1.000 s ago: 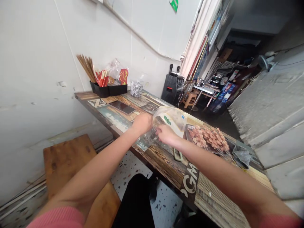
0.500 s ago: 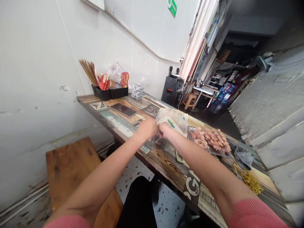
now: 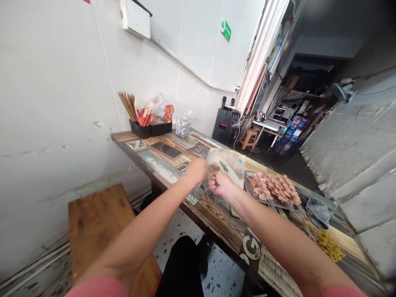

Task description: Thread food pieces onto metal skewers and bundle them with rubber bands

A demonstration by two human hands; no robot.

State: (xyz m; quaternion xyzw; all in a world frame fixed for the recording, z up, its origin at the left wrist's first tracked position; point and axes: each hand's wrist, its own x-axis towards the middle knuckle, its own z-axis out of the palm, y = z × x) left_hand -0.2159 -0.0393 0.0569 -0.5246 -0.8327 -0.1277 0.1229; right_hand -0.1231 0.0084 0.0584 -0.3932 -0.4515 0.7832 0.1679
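Observation:
A clear plastic bag [image 3: 234,165] with a green print lies on the wooden table in front of me. My left hand [image 3: 197,171] is closed at the bag's left edge and seems to grip it; its fingertips face away from view. Close beside it, my right hand [image 3: 220,183] has its fingers curled into a pinch over the bag's near side. What it pinches is too small to make out, though a thin light line hangs below the fingers. Something brownish shows between the two hands. To the right, skewers of pink meat [image 3: 272,187] rest on a tray.
Yellow looped skewer handles [image 3: 324,243] and a grey cloth [image 3: 318,212] lie at right. A phone [image 3: 166,150], a clear tub [image 3: 183,127] and a black holder [image 3: 161,129] with sticks stand farther left. A wooden stool [image 3: 102,227] is below the table; a black speaker [image 3: 227,126] stands behind.
My right hand has come slightly down and away from my left, opening a small gap with brownish material showing. The whole view has shifted, so things sit lower in the picture.

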